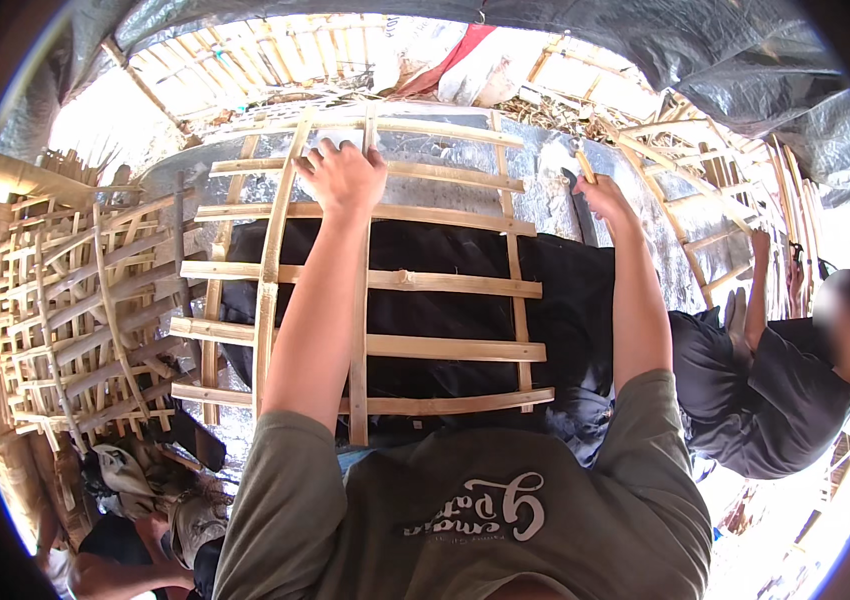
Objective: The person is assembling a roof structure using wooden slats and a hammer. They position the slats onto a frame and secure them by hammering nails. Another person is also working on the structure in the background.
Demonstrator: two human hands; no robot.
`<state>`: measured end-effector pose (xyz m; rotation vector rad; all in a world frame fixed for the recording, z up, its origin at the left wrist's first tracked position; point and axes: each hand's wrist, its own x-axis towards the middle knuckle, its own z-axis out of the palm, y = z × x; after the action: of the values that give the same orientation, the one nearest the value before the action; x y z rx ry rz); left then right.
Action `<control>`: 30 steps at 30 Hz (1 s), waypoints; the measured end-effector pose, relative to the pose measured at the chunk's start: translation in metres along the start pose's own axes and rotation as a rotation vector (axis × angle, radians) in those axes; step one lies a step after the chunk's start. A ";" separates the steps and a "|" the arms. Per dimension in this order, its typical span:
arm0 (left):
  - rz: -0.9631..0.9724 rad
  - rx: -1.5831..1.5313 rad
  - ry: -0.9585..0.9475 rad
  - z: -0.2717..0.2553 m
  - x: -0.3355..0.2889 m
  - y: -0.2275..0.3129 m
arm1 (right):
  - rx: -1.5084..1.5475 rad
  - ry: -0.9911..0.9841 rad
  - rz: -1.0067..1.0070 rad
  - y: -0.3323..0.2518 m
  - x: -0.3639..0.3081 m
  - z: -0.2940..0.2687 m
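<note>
left hand (345, 185): fingers bent over the bamboo frame (455, 347); cannot tell if clasping
right hand (603, 197): closed round a pale stick (585, 166)
slats: pale, crossed in a grid

Six crosspieces (455, 348); four lengthwise slats (359, 370)

Left arm (317, 310) extended forward, left hand (345, 184) held palm-down, fingers (328, 149) bent; right arm (641, 300) extended forward, right hand (604, 197) clenched.
</note>
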<state>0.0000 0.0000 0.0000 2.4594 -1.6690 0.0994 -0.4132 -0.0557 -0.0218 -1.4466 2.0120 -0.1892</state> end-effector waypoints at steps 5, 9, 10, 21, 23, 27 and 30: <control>0.033 -0.049 0.117 -0.007 0.002 -0.001 | -0.067 -0.047 0.009 0.002 0.008 0.005; 0.051 -0.094 0.131 -0.015 -0.001 -0.002 | -0.121 -0.129 0.011 0.002 0.004 0.007; 0.053 -0.098 0.154 -0.015 -0.001 -0.002 | -0.120 -0.151 0.018 0.000 0.002 0.007; 0.068 -0.119 0.278 -0.015 0.001 -0.002 | -0.301 -0.306 -0.013 0.002 0.010 0.012; 0.072 -0.118 0.295 -0.014 0.001 -0.004 | -0.331 -0.345 0.028 -0.003 0.011 0.016; 0.082 -0.132 0.328 -0.015 0.002 -0.003 | -0.434 -0.312 -0.028 0.005 0.021 0.023; 0.088 -0.129 0.343 -0.018 0.001 -0.005 | -0.473 -0.332 -0.033 0.004 0.021 0.027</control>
<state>0.0055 0.0039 0.0179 2.1307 -1.5781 0.3880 -0.4044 -0.0668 -0.0537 -1.6617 1.8260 0.5151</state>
